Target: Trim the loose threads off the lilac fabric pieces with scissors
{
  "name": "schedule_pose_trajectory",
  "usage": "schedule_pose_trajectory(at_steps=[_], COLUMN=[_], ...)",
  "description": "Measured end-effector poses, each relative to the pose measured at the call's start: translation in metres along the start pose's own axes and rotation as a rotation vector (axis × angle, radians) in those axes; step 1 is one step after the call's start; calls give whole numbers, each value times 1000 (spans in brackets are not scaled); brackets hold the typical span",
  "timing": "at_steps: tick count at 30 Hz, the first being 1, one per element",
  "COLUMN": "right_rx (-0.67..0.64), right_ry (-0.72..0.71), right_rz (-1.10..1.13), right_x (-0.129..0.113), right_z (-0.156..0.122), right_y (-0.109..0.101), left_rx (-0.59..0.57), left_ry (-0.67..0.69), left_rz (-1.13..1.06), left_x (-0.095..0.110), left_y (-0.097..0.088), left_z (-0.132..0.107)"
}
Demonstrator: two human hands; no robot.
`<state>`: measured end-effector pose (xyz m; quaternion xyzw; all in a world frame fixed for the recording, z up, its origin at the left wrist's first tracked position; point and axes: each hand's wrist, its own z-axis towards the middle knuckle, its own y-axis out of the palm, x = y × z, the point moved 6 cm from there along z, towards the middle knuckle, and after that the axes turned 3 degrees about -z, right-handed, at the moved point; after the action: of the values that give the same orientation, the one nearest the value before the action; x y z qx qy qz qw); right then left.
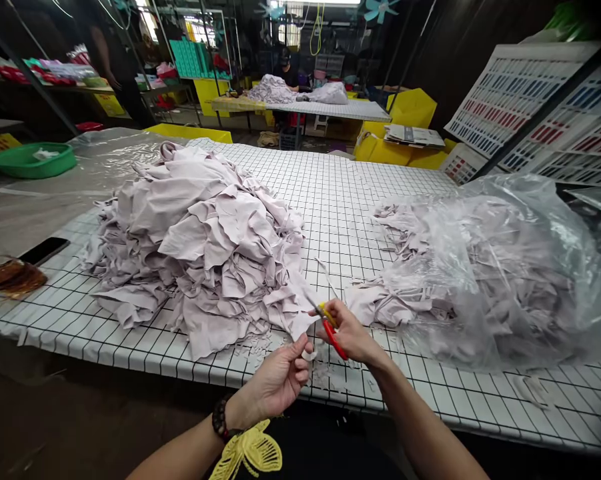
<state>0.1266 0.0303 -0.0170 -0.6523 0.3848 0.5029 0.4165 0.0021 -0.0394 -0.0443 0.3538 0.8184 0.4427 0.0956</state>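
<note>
My left hand (283, 375), with a beaded bracelet at the wrist, pinches the end of a pale pinkish-grey fabric piece (303, 325) near the table's front edge. In my right hand (349, 332) is a pair of scissors (334, 339) with red and yellow handles. The blades point up and left, just above the fabric; whether they touch it I cannot tell. Behind and left of my hands rises a big heap of the same fabric (205, 233). To the right, more fabric pieces (395, 303) spill out of a clear plastic bag (520, 267).
Small scraps (325, 377) lie on the grid-patterned tabletop (330, 180) by my hands. At the left are a phone (45, 251), a container of brown contents (13, 277) and a green basin (30, 160). A person (284, 67) is at a far table; another stands back left.
</note>
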Motion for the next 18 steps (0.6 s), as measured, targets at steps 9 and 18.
schedule_pose_trajectory(at_steps=[9,18], right_rx=[166,391], right_ry=[-219,-184], right_rz=[39,62], right_x=[-34,-29], right_z=[48,12], right_y=[8,-25], left_rx=[-43,-57], left_ry=[-4,745], left_rz=[-78,657], left_x=[10,56], left_y=[15,47], left_z=[-22,-6])
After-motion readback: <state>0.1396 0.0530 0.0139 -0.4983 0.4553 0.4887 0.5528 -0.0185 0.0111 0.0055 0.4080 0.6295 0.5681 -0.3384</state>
